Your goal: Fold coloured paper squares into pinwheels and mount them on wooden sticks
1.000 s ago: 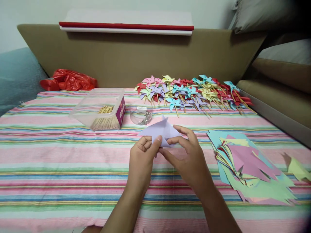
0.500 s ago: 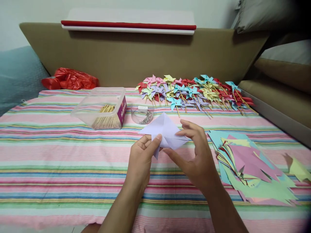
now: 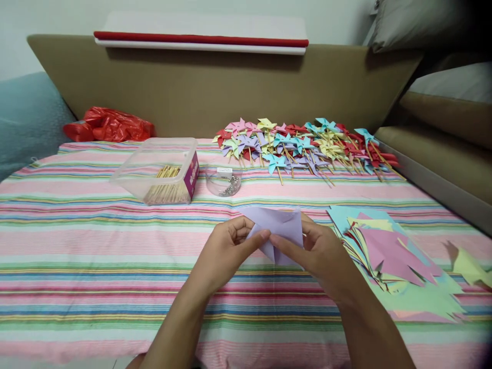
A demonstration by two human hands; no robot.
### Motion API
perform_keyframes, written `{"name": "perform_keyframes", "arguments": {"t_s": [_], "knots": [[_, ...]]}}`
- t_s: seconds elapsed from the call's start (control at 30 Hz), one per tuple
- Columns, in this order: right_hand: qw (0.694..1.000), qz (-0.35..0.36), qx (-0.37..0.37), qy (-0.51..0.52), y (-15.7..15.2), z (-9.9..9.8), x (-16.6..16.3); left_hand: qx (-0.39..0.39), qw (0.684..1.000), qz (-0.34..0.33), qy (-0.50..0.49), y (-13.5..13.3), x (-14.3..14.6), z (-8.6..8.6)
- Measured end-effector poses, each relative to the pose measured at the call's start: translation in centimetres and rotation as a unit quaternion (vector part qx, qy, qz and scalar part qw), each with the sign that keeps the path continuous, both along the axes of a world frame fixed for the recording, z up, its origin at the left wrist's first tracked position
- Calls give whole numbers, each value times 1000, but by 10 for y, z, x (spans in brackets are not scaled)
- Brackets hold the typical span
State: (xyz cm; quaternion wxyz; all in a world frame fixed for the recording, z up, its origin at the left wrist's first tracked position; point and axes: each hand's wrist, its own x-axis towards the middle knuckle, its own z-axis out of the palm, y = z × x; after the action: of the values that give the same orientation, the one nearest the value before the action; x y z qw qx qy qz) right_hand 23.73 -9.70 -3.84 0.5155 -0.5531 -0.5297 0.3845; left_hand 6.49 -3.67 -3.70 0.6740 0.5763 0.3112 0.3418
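A lavender sheet of cut paper [image 3: 282, 224], with pointed corners, is held above the striped cloth in the middle of the view. My left hand [image 3: 232, 241] pinches it from the left, thumb on the near face. From the right, my right hand [image 3: 313, 251] also grips it, its thumb tip close beside the left thumb. The fingers behind the paper are mostly hidden. Beyond the hands sits a round clear dish [image 3: 223, 183] holding small metal pieces and a little white block.
A clear plastic box [image 3: 154, 164] of short wooden sticks stands at the left. Several finished paper pinwheels [image 3: 277, 163] lie in a pile at the back. Stacked coloured paper [image 3: 392, 256] is on the right, with a yellow piece [image 3: 471, 266] beyond. A red plastic bag [image 3: 115, 125] rests back left.
My right hand has closed on the lavender paper, which it was only reaching around before. The paper has turned and moved slightly right and nearer, and the thumbs have come together.
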Motion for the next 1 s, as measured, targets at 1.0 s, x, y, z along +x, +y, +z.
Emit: {"name": "perform_keyframes", "arguments": {"t_s": [1.0], "knots": [[931, -205, 79, 290, 7, 4, -32, -70, 954, 250, -146, -6, 25, -12]]}}
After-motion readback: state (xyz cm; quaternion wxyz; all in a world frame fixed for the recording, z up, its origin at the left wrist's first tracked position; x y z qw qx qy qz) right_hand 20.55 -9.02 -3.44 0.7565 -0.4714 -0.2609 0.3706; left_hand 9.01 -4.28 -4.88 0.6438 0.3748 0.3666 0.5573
